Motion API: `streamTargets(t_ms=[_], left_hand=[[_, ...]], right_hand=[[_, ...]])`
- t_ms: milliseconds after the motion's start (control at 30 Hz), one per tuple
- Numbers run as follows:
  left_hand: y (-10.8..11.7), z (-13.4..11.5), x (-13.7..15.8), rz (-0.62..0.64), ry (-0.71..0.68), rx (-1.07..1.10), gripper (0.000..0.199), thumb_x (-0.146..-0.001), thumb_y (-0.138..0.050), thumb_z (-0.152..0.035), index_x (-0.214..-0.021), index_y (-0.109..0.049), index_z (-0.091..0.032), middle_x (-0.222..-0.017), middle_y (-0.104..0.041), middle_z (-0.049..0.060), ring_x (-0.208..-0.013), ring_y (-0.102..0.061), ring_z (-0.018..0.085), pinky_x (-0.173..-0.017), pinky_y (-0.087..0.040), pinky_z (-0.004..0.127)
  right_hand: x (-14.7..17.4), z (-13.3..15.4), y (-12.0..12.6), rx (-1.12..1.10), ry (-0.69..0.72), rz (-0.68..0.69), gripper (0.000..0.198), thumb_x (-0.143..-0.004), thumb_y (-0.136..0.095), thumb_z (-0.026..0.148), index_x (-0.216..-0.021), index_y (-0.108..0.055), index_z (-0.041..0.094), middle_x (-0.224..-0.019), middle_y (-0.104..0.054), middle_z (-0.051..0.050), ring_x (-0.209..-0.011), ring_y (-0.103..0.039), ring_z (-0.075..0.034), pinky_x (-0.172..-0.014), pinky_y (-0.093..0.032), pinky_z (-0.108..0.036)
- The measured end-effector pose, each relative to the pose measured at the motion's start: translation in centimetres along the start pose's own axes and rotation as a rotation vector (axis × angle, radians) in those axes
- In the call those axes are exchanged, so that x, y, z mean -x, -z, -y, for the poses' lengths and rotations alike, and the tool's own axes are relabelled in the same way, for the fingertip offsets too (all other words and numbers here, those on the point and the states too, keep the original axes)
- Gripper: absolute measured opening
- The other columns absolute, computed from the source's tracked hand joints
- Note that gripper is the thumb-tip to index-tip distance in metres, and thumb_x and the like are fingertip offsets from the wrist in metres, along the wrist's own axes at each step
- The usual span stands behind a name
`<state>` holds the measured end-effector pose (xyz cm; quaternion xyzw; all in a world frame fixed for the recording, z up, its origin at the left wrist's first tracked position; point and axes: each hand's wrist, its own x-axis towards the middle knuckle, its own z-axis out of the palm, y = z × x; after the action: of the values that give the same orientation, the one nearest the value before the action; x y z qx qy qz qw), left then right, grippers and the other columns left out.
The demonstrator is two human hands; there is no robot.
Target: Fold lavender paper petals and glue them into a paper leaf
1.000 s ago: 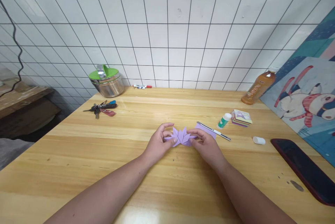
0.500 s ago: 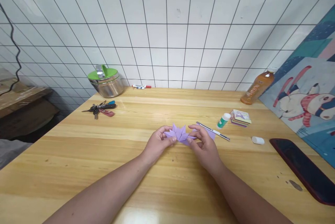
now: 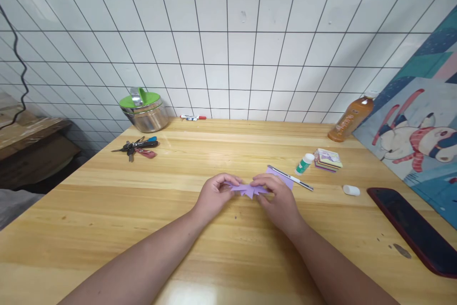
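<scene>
Between my two hands, just above the wooden table (image 3: 171, 243), is a purple folded paper flower (image 3: 249, 190) with pointed petals, tilted so that it shows nearly edge-on. My left hand (image 3: 217, 194) pinches its left points between thumb and fingers. On the other side my right hand (image 3: 277, 200) is closed on its right points. Fingers cover both ends of the flower. Behind the right hand lies a flat purple sheet of paper (image 3: 283, 181), partly hidden, and a slim silver and white pen-like stick (image 3: 302, 184) rests across it.
A glue stick (image 3: 304, 164), a stack of colored paper (image 3: 327, 160), a white cap (image 3: 351, 190), a phone (image 3: 410, 229) and an orange drink bottle (image 3: 352, 117) are at right. At left are keys (image 3: 137, 147) and a green-lidded steel pot (image 3: 148, 114). A marker (image 3: 193, 117) lies by the tiled wall.
The paper flower has been tipped over, from its petals facing me and pointing up to nearly edge-on with points downward. Both hands have shifted their fingers over its top edge.
</scene>
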<state>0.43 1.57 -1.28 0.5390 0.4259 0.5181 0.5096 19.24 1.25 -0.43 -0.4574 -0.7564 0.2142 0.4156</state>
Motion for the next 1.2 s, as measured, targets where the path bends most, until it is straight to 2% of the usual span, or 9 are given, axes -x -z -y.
streamTargets(t_ms=[100,200,267,333,433,533,700,867,1200], left_hand=[[0.2,-0.2,0.2,-0.005,-0.168,-0.126,0.009,-0.065,-0.066,-0.010,-0.068,-0.066,-0.018,-0.100,-0.064,0.008,-0.100,-0.058,0.022,-0.087,-0.045,0.034],[0.2,-0.7,0.5,-0.025,-0.300,-0.238,0.017,-0.065,-0.061,-0.004,-0.066,-0.067,-0.020,-0.106,-0.060,0.008,-0.106,-0.054,0.022,-0.091,-0.042,0.036],[0.3,-0.9,0.7,-0.064,-0.379,-0.312,0.019,-0.065,-0.059,-0.004,-0.066,-0.067,-0.021,-0.109,-0.057,0.008,-0.109,-0.052,0.022,-0.094,-0.041,0.037],[0.5,-1.0,0.9,-0.121,-0.448,-0.388,0.020,-0.066,-0.059,-0.004,-0.065,-0.068,-0.022,-0.111,-0.056,0.007,-0.111,-0.050,0.022,-0.097,-0.038,0.038],[0.9,-0.9,1.1,-0.172,-0.514,-0.475,0.020,-0.066,-0.059,-0.006,-0.067,-0.069,-0.023,-0.113,-0.054,0.006,-0.110,-0.050,0.022,-0.098,-0.037,0.038],[1.1,-0.9,1.4,-0.159,-0.564,-0.499,0.020,-0.068,-0.059,-0.007,-0.068,-0.069,-0.023,-0.113,-0.053,0.006,-0.109,-0.050,0.022,-0.095,-0.040,0.038],[1.0,-1.1,1.8,-0.122,-0.616,-0.514,0.019,-0.070,-0.060,-0.008,-0.069,-0.070,-0.024,-0.109,-0.053,0.006,-0.105,-0.051,0.023,-0.089,-0.044,0.037],[1.0,-1.3,1.8,-0.110,-0.651,-0.524,0.021,-0.070,-0.060,-0.007,-0.070,-0.070,-0.025,-0.105,-0.053,0.006,-0.102,-0.051,0.022,-0.089,-0.043,0.038],[0.9,-1.3,1.8,-0.106,-0.685,-0.573,0.018,-0.072,-0.058,-0.009,-0.071,-0.069,-0.024,-0.094,-0.052,0.005,-0.092,-0.052,0.019,-0.081,-0.044,0.034]], right_hand=[[0.2,0.2,0.3,0.147,0.185,-0.054,0.039,-0.067,-0.050,0.007,-0.102,-0.059,0.025,-0.117,-0.056,-0.007,-0.111,-0.050,-0.024,-0.094,-0.040,-0.046],[0.4,0.7,0.5,0.149,0.246,-0.046,0.058,-0.065,-0.044,0.004,-0.121,-0.044,0.023,-0.131,-0.045,-0.009,-0.123,-0.039,-0.025,-0.100,-0.034,-0.047],[0.6,0.9,0.7,0.083,0.247,-0.029,0.065,-0.063,-0.040,0.003,-0.125,-0.038,0.022,-0.132,-0.043,-0.010,-0.126,-0.037,-0.024,-0.102,-0.033,-0.047],[0.7,1.1,1.1,0.009,0.221,-0.066,0.065,-0.062,-0.038,0.003,-0.124,-0.037,0.022,-0.130,-0.043,-0.010,-0.126,-0.037,-0.024,-0.101,-0.034,-0.047],[0.8,1.3,1.9,0.053,0.242,-0.155,0.052,-0.063,-0.039,0.005,-0.111,-0.048,0.023,-0.133,-0.038,-0.009,-0.126,-0.035,-0.027,-0.100,-0.032,-0.050],[0.9,1.7,2.6,0.193,0.306,-0.186,0.043,-0.065,-0.042,0.007,-0.101,-0.057,0.024,-0.139,-0.032,-0.005,-0.127,-0.032,-0.031,-0.102,-0.027,-0.054],[0.8,2.0,2.6,0.280,0.343,-0.172,0.045,-0.064,-0.044,0.005,-0.101,-0.062,0.024,-0.141,-0.029,-0.004,-0.128,-0.031,-0.031,-0.103,-0.025,-0.053],[0.8,1.9,2.5,0.289,0.363,-0.191,0.044,-0.066,-0.045,0.004,-0.099,-0.064,0.024,-0.140,-0.032,-0.004,-0.127,-0.033,-0.030,-0.103,-0.027,-0.054],[1.2,2.0,2.4,0.266,0.478,-0.139,0.047,-0.068,-0.045,0.001,-0.098,-0.065,0.031,-0.140,-0.033,0.001,-0.126,-0.034,-0.029,-0.100,-0.031,-0.053]])
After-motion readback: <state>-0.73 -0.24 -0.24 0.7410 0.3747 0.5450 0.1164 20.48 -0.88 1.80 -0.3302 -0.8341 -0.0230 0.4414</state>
